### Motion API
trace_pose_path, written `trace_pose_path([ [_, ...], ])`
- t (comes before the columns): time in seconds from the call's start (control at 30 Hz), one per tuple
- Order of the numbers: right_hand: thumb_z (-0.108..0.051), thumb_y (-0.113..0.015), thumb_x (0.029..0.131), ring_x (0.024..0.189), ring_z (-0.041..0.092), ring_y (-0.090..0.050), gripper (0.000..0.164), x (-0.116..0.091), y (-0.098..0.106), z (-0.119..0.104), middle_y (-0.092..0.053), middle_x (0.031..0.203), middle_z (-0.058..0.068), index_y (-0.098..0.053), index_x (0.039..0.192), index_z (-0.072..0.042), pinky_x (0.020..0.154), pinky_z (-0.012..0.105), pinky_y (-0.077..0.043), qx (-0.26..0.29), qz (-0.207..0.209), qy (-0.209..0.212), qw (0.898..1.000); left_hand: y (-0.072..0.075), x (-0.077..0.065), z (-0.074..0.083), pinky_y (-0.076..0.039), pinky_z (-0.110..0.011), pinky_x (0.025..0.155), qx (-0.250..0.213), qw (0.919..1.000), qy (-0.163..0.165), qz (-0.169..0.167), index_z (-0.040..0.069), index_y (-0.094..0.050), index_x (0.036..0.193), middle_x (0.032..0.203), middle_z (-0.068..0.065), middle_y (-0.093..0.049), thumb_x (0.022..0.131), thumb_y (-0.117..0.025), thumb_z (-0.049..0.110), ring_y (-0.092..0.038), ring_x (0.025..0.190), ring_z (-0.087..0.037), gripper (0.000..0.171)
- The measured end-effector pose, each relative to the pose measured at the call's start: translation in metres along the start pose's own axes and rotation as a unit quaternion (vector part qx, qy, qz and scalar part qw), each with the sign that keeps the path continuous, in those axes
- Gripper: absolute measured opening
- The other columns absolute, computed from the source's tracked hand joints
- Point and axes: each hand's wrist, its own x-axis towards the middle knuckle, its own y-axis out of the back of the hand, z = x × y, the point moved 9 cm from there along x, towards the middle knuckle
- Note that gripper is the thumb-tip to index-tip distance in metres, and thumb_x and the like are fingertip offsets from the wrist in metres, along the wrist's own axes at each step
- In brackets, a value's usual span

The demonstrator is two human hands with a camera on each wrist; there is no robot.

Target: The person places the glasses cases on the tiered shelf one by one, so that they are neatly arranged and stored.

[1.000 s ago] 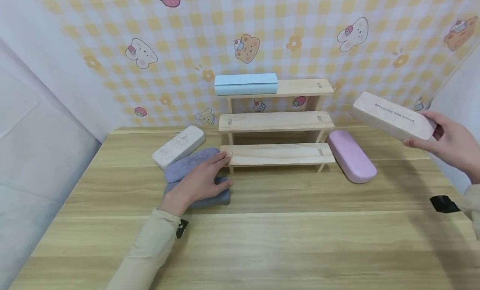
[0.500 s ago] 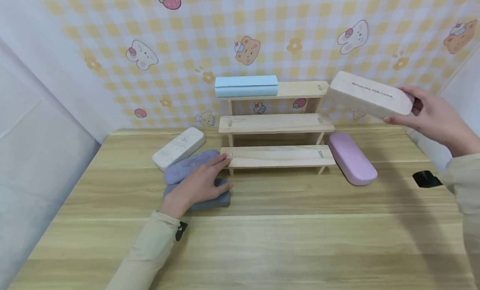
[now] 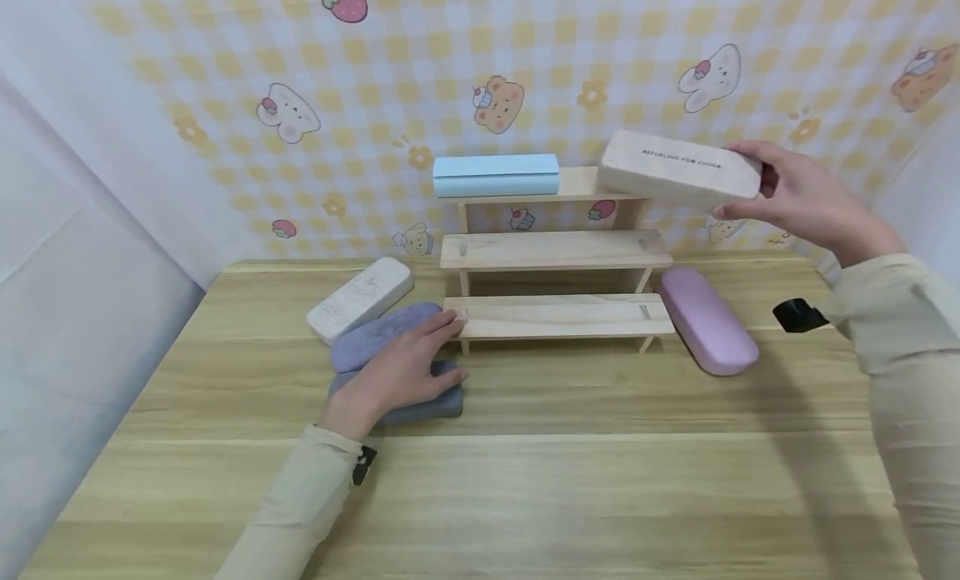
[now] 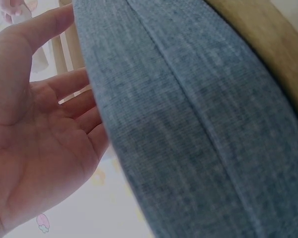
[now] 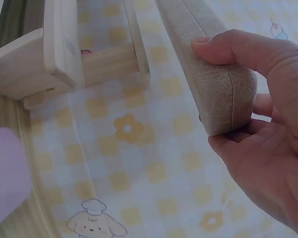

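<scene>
My right hand grips one end of a beige glasses case lettered "REFUELING FOR CHINA". The case is held level with the top board of a three-tier wooden shelf, overlapping the board's right end in the head view. In the right wrist view, thumb and fingers clasp the end of the case. My left hand reaches over a blue-grey glasses case, its fingertips at the left end of the lowest board. A light-blue glasses case sits on the left of the top board.
A purple-grey glasses case and a white patterned one lie left of the shelf. On its right lies a pink-purple glasses case. A checked cloth hangs behind the wooden table.
My right hand has carried the beige glasses case left and upward, from beyond the shelf's right side to its top board. The left hand has stayed in place.
</scene>
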Motion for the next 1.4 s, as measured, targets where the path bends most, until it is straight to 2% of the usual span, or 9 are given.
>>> trace_pose_path([
  [0.23, -0.024, -0.075, 0.080, 0.085, 0.017, -0.041, 0.077, 0.015, -0.012, -0.009, -0.048, 0.105, 0.008, -0.035, 0.144, -0.019, 0.065, 0.024, -0.033, 0.020, -0.014, 0.020, 1.000, -0.001, 0.001, 0.001, -0.033, -0.041, 0.103, 0.001, 1.0000, -0.001, 0.000, 0.001, -0.042, 0.139, 0.146, -0.014, -0.034, 0.087, -0.065, 0.035, -0.033, 0.132, -0.029, 0.066],
  [0.5, -0.020, -0.076, 0.079, 0.084, 0.018, -0.041, 0.073, 0.023, -0.020, -0.013, -0.048, 0.104, 0.009, -0.038, 0.142, -0.020, 0.063, 0.025, -0.035, 0.041, -0.026, 0.030, 0.998, -0.002, 0.001, 0.000, -0.032, -0.041, 0.104, 0.002, 1.0000, 0.006, -0.004, 0.002, -0.041, 0.140, 0.146, -0.014, -0.033, 0.088, -0.064, 0.036, -0.032, 0.132, -0.029, 0.066],
  [0.77, -0.024, -0.075, 0.080, 0.088, 0.019, -0.042, 0.073, 0.033, -0.030, -0.015, -0.048, 0.110, 0.007, -0.038, 0.143, -0.022, 0.066, 0.025, -0.035, 0.050, -0.049, 0.013, 0.997, -0.001, -0.001, -0.001, -0.032, -0.041, 0.104, 0.007, 0.9999, 0.010, -0.004, 0.001, -0.041, 0.139, 0.146, -0.014, -0.033, 0.088, -0.063, 0.037, -0.032, 0.132, -0.029, 0.066],
  [1.03, -0.028, -0.073, 0.082, 0.100, 0.020, -0.042, 0.074, 0.041, -0.034, -0.010, -0.044, 0.125, 0.001, -0.034, 0.144, -0.032, 0.072, 0.030, -0.036, 0.071, -0.056, -0.008, 0.996, -0.002, 0.000, -0.001, -0.033, -0.041, 0.104, 0.011, 0.9999, 0.012, -0.005, 0.002, -0.041, 0.139, 0.146, -0.014, -0.033, 0.088, -0.063, 0.037, -0.032, 0.132, -0.028, 0.066],
  [1.13, -0.027, -0.072, 0.083, 0.103, 0.018, -0.043, 0.075, 0.041, -0.035, -0.004, -0.042, 0.129, 0.001, -0.032, 0.146, -0.032, 0.072, 0.026, -0.037, 0.088, -0.052, -0.018, 0.995, -0.003, 0.000, 0.000, -0.033, -0.040, 0.103, 0.011, 0.9999, 0.010, -0.007, 0.002, -0.041, 0.139, 0.146, -0.014, -0.032, 0.088, -0.063, 0.037, -0.032, 0.132, -0.028, 0.066],
  [1.27, -0.021, -0.071, 0.084, 0.118, 0.010, -0.043, 0.078, 0.041, -0.035, 0.005, -0.038, 0.140, 0.000, -0.027, 0.147, -0.028, 0.074, 0.012, -0.039, 0.142, -0.043, -0.029, 0.988, -0.003, 0.001, 0.001, -0.033, -0.040, 0.103, 0.010, 0.9999, 0.006, -0.005, 0.002, -0.041, 0.140, 0.146, -0.014, -0.033, 0.088, -0.063, 0.036, -0.032, 0.132, -0.028, 0.066],
  [1.4, -0.018, -0.071, 0.084, 0.128, 0.011, -0.036, 0.079, 0.042, -0.036, 0.012, -0.034, 0.146, 0.000, -0.025, 0.148, -0.026, 0.080, 0.011, -0.038, 0.173, -0.025, -0.027, 0.984, -0.002, 0.001, 0.001, -0.034, -0.041, 0.103, 0.009, 0.9999, 0.010, -0.002, 0.002, -0.042, 0.139, 0.146, -0.013, -0.033, 0.087, -0.064, 0.035, -0.033, 0.132, -0.028, 0.065],
])
